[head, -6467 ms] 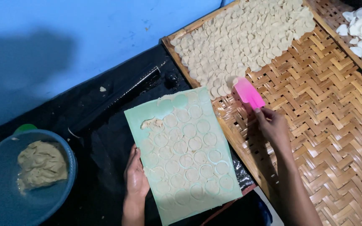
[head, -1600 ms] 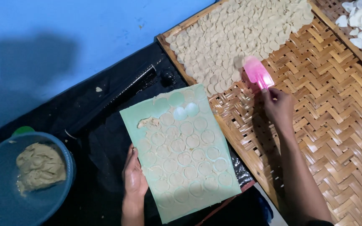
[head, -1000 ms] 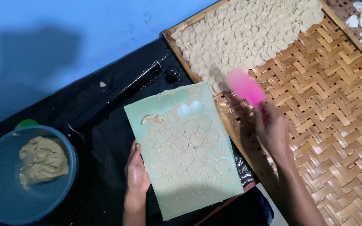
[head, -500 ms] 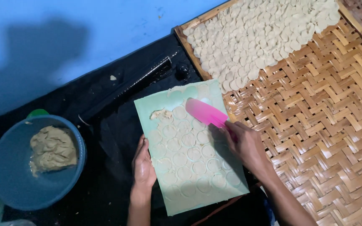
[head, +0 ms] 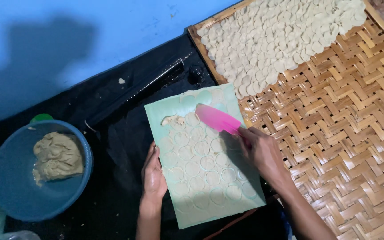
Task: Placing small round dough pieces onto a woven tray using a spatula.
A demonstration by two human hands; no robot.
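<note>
A pale green sheet [head: 174,111] lies on the black surface, covered with a thin layer of dough cut into many round discs [head: 193,168]. My left hand [head: 153,174] presses flat on the sheet's left edge. My right hand [head: 259,149] grips a pink spatula [head: 216,118], whose blade rests on the discs near the sheet's top. Some rounds in the top row are gone, showing bare green.
A woven bamboo tray [head: 343,115] fills the right side, with several dough discs [head: 281,40] packed at its far end. A black rolling pin [head: 134,95] lies above the sheet. A blue bowl [head: 10,195] with a dough lump [head: 58,155] sits at left.
My right hand has carried the pink spatula from over the bamboo tray leftward and down onto the top of the green sheet. My left hand stays on the sheet's edge.
</note>
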